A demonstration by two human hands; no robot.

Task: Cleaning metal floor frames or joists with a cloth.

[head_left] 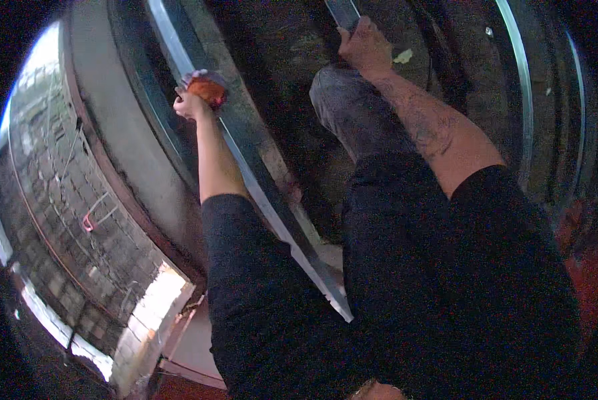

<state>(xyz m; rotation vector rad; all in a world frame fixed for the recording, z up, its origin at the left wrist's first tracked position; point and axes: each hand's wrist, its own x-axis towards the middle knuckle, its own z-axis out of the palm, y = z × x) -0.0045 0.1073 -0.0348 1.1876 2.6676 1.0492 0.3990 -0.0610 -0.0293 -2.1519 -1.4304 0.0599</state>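
The person's left hand (189, 107) has its fingers curled on 1 bunched orange-and-purple cloth (207, 89), which sits just beyond them, over 1 long metal strip (170, 37) running both ahead of and behind those fingers. The right hand (367, 51) grasps the near end of 1 flat grey bar (343, 11) extending ahead of its fingers; 1 pale scrap (403, 57) lies right of them, 1 trousered knee (339, 100) below.

Long rail (171, 40): smooth, softly shiny, metal-looking
Flat strip (343, 11): smooth, metal-looking
Bundle (207, 89): crumpled, cloth-like, matt
Sleeve (245, 247): soft, matt cloth
Trouser knee (339, 100): matt, wrinkled cloth
Brickwork (62, 193): rough, matt
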